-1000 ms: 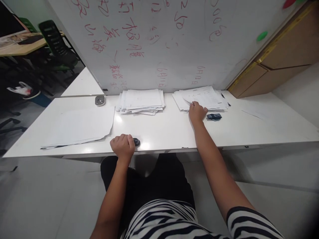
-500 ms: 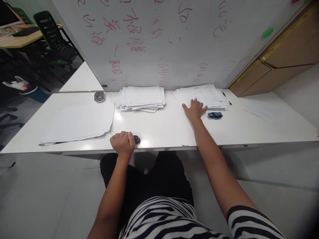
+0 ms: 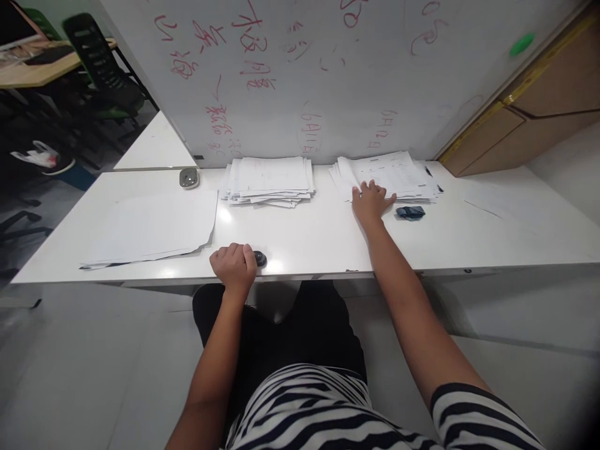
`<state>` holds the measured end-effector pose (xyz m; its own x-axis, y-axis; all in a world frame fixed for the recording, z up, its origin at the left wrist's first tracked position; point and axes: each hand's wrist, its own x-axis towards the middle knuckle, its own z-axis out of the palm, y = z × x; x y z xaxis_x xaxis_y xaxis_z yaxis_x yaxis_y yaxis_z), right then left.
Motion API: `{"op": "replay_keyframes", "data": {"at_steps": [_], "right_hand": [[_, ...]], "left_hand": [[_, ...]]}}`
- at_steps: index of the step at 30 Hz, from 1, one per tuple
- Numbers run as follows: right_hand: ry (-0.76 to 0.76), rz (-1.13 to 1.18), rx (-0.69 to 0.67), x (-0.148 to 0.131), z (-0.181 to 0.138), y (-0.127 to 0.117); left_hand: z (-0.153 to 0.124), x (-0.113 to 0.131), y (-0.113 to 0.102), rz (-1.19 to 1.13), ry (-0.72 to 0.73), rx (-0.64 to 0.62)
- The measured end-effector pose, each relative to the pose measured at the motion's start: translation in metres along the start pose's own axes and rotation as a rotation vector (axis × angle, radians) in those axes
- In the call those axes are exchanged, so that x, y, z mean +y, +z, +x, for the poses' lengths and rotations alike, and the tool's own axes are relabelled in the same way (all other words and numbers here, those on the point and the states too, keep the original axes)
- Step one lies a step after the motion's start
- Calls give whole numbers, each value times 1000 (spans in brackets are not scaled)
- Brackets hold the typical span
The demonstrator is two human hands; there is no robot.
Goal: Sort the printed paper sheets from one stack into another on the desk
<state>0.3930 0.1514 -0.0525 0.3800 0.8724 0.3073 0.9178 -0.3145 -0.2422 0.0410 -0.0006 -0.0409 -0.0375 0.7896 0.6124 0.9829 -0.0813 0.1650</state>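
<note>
My left hand (image 3: 233, 265) is closed in a fist at the desk's front edge, around a black object with a rounded end (image 3: 260, 258) that sticks out beside the thumb. Most of that object is hidden, so its kind cannot be told. My right hand (image 3: 371, 203) lies palm down at the near edge of the right paper stack (image 3: 398, 175). Its thumb and fingers pinch a top sheet of paper (image 3: 347, 170), whose left part curls up; the little finger sticks out to the right. Just right of this hand is a small dark blue crumpled thing (image 3: 410, 213).
Another paper stack (image 3: 269, 175) stands by the whiteboard (image 3: 347, 81). Large white sheets (image 3: 150, 228) cover the desk's left part, with a small grey-topped device (image 3: 189, 178) behind them. Cardboard boxes (image 3: 492, 144) lean at the right; a loose sheet (image 3: 497, 200) lies before them.
My right hand has drawn its thumb in towards the fingers, and the top sheet now curls up on its left. My left hand keeps its hold. The view has shifted slightly.
</note>
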Motion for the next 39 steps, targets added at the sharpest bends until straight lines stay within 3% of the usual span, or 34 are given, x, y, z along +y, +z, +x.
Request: {"op": "replay_keyframes", "data": {"at_steps": [23,33,39], "right_hand": [[-36,63,106,7,2,12],[-42,93,43,3,0,3],[-113,125,-91,14,1,0]], "left_hand": [[-3,-4,5,28,43,55],[-1,-2,1,68,79,94],[-2,-4,3,77,88,104]]}}
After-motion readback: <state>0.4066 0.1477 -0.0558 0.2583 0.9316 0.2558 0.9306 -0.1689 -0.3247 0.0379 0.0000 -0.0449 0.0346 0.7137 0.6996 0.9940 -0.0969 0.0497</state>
